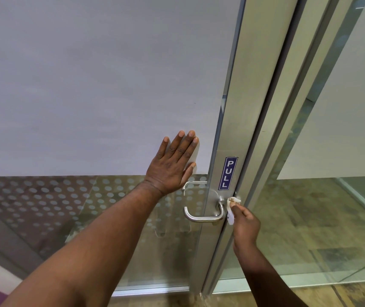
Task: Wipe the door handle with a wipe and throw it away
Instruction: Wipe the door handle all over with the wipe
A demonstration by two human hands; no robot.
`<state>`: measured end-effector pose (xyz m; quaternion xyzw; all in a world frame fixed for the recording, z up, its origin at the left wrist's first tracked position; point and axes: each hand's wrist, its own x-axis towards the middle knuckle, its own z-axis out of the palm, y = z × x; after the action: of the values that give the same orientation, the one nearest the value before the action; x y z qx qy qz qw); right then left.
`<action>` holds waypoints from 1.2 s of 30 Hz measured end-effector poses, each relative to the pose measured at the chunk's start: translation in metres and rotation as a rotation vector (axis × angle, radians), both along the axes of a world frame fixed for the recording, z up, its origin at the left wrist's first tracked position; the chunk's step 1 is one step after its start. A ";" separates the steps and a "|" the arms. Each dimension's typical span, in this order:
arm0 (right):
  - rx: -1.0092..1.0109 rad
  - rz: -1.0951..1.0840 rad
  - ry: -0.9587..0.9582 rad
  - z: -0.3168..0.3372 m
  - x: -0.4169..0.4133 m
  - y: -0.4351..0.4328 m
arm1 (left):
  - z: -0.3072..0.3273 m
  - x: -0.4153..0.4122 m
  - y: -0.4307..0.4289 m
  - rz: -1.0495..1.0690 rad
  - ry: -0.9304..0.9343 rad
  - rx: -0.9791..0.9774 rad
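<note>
A brushed-metal lever door handle [201,217] sticks out from the aluminium stile of a glass door, below a blue PULL sticker [228,173]. My right hand [244,226] pinches a small white wipe [230,209] and presses it against the handle's base at the stile. My left hand [172,165] lies flat with spread fingers on the frosted glass panel [88,85], just above and left of the handle.
The door frame [288,120] and a second glass panel [343,129] stand to the right. A dotted film strip [44,196] runs across the lower glass. Through the clear glass I see a mottled floor [310,229]. No bin is in view.
</note>
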<state>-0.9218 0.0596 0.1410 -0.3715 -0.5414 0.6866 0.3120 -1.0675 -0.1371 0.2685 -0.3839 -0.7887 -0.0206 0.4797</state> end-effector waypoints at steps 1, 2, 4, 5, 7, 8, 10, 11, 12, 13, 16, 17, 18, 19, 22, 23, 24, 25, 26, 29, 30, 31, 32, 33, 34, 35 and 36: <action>0.143 0.014 -0.026 0.002 0.000 -0.003 | 0.000 0.000 0.000 0.000 -0.002 -0.001; 0.286 0.044 -0.052 0.002 0.001 -0.006 | 0.000 0.000 0.000 -0.001 -0.003 -0.001; 0.577 0.108 -0.101 0.002 0.004 -0.014 | 0.000 0.000 0.000 -0.002 0.002 0.001; 0.695 0.135 -0.143 0.000 0.005 -0.017 | 0.000 0.000 0.000 -0.002 0.003 0.001; 0.842 0.168 -0.256 -0.001 0.007 -0.019 | 0.000 0.000 0.000 -0.003 -0.001 0.000; 0.888 0.181 -0.301 0.000 0.008 -0.019 | 0.000 0.000 0.000 -0.003 -0.003 -0.001; 0.927 0.204 -0.346 0.003 0.008 -0.015 | 0.000 0.000 0.000 0.001 -0.003 -0.003; 0.911 0.204 -0.359 0.006 0.007 -0.012 | 0.000 -0.001 0.000 0.002 -0.004 -0.004; 0.875 0.196 -0.373 0.008 0.005 -0.010 | 0.000 -0.001 0.000 0.002 -0.005 -0.004; 0.825 0.184 -0.386 0.011 0.004 -0.008 | -0.001 0.000 0.000 -0.001 -0.007 -0.003; 0.717 0.159 -0.377 0.015 -0.001 -0.006 | -0.001 0.000 0.001 -0.005 -0.004 0.002; 0.720 0.157 -0.373 0.015 -0.002 -0.008 | 0.000 0.000 0.001 -0.005 0.000 0.003; 0.734 0.158 -0.373 0.015 -0.004 -0.009 | 0.000 0.000 0.001 -0.004 0.003 0.004; 0.753 0.162 -0.368 0.015 -0.005 -0.010 | 0.000 0.000 0.000 -0.005 0.007 0.006; 0.789 0.165 -0.325 0.013 -0.004 -0.011 | -0.001 0.000 0.001 -0.010 0.015 0.011; 0.777 0.159 -0.300 0.012 -0.003 -0.011 | -0.001 -0.001 0.000 -0.010 0.015 0.009; 0.758 0.145 -0.267 0.012 0.000 -0.010 | 0.000 -0.001 0.001 -0.009 0.013 0.006; 0.743 0.123 -0.234 0.011 0.003 -0.009 | 0.000 -0.001 0.001 -0.008 0.010 0.004; 0.741 0.104 -0.204 0.010 0.005 -0.009 | 0.000 -0.001 0.001 -0.007 0.007 0.004; 0.836 0.128 -0.165 0.007 0.007 -0.011 | -0.001 -0.001 0.000 -0.007 0.010 0.009; 0.885 0.150 -0.175 0.006 0.006 -0.012 | -0.001 -0.001 0.000 -0.007 0.014 0.009; 0.922 0.165 -0.188 0.006 0.004 -0.014 | -0.001 -0.001 0.000 -0.007 0.016 0.009; 0.936 0.169 -0.195 0.005 0.002 -0.015 | -0.001 -0.001 0.000 -0.006 0.016 0.008; 0.923 0.163 -0.192 0.005 0.001 -0.016 | -0.001 -0.001 0.000 -0.005 0.015 0.007; 0.888 0.152 -0.180 0.005 -0.001 -0.017 | -0.001 -0.001 0.000 -0.004 0.015 0.008; 0.835 0.139 -0.162 0.005 -0.002 -0.017 | 0.000 -0.001 0.000 -0.003 0.014 0.008; 0.772 0.125 -0.141 0.005 -0.004 -0.017 | 0.000 0.000 0.000 -0.001 0.014 0.006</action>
<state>-0.9257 0.0425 0.1459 -0.2395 -0.8013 0.4233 0.3485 -1.0680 -0.1366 0.2684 -0.3829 -0.7852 -0.0206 0.4863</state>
